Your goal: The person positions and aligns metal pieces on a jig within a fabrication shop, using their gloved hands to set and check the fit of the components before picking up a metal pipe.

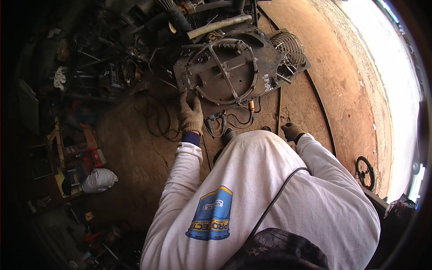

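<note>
Crossbarred metal ring [221, 66] on dull brown plate [184, 74], upper centre.
Knit gloves: my left hand [192, 118] at plate edge, fingers spread, hold unclear; my right hand [293, 132] curled, centre right, can't tell contents.

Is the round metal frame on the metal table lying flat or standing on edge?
Lying flat: from above, the round metal frame shows its near-circular outline over the metal table.

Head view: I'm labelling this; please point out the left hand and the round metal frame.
Left hand [191, 118], head view: back of the glove.
Round metal frame [222, 70], head view: its diagonal crossbar.
</note>
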Available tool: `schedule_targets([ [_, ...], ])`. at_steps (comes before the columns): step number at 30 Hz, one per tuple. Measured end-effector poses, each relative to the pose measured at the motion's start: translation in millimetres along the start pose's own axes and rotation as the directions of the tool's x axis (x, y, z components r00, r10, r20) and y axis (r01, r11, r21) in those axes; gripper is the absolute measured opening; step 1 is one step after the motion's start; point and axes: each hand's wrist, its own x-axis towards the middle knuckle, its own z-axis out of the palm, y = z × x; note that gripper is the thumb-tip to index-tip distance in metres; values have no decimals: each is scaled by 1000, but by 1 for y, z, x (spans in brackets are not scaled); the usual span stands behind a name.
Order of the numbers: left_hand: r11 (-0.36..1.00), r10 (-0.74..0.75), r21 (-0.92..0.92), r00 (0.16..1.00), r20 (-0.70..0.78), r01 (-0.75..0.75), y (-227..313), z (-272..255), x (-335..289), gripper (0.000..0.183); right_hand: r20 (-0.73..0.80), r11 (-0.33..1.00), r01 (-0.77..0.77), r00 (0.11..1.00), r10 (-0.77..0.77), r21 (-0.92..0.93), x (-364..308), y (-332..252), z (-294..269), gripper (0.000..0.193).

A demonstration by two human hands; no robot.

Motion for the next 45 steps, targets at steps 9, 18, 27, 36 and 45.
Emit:
schedule_targets([
  [9,1000,2,-18,1000,2,-2,1,-1,-1,56,-12,1000,-11,1000,11,-6,-1,1,1,47],
  [18,998,57,-33,998,-11,-58,-5,3,2,56,-7,1000,-21,1000,21,-2,1,4,1,47],
  [27,998,55,-32,998,-6,-55,-1,1,0,55,48,998,-60,997,59,19,-10,-10,-7,44],
  [36,999,33,-16,999,5,-33,-2,0,1,56,5,1000,-23,1000,23,11,-12,-10,-6,44],
  [45,998,60,-14,998,-29,-61,-8,4,2,55,-12,1000,-14,1000,14,-10,-9,-7,0,47],
])
